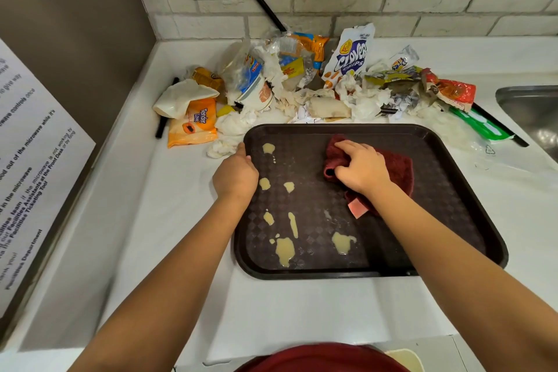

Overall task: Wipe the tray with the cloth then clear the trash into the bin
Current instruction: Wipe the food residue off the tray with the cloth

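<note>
Tray, dark brown, lying flat on white counter, near the front edge, between microwave side and sink.

Steadying: left hand gripping the tray's left rim, fingers curled over the edge. Worth keeping that hold firm so the tray is not sliding under the strokes.

Soiling: beige spills sitting in several blobs and streaks across the left and middle of the tray floor; right portion looking clean already, by judgement.

Wiping: right hand clutching the bunched dark red cloth, pressing it down on the tray's upper middle, just right of the spills. Judged best: spreading the cloth flatter, drawing leftward in overlapping passes, gathering liquid toward one spot rather than smearing it, lifting before the rim so nothing is getting pushed onto the counter or against the holding hand.

Surroundings, left to right: printed notice hanging on the appliance at far left; orange tissue pack lying beside the tray's far left corner; black straw leaning against the brick wall below the socket; trash pile of wrappers, cup and crumpled napkins crowding the tray's far edge, some touching it; chips bag standing upright in the heap; green wrapper lying near the steel sink.

Obstructing: napkins at the far rim risking getting wet. Bin not showing anywhere.
</note>
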